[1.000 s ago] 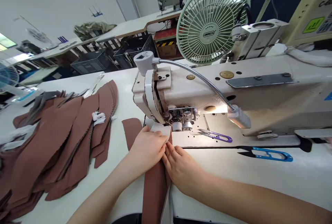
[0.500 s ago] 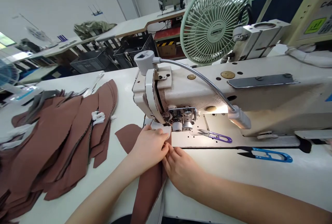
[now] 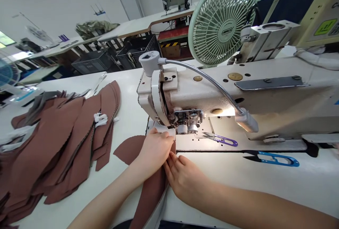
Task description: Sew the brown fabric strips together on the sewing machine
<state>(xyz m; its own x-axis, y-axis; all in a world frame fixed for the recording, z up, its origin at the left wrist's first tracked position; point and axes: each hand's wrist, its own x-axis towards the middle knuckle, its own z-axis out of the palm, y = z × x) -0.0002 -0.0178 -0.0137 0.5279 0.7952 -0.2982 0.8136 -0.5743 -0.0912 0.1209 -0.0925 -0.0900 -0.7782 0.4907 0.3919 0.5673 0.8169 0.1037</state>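
Note:
A long brown fabric piece with a pale underside lies on the sewing table, its upper end close to the head of a sewing machine. My left hand presses on it just below the needle area, fingers bent and gripping the fabric. Beside it, my right hand pinches the right edge of the same piece, its fingertips touching the left hand's. A whitish layer shows above the left fingers. The needle itself is hidden behind the machine head.
Stacked brown cut pieces cover the left of the table. Purple thread snips rest on the machine bed, and blue thread snips lie to the right. A green fan stands behind the machine. A lamp on a bent neck lights the bed.
The brown fabric's left tip and lower end have shifted slightly left and down. My right hand has slid a little down along the edge; both hands keep hold.

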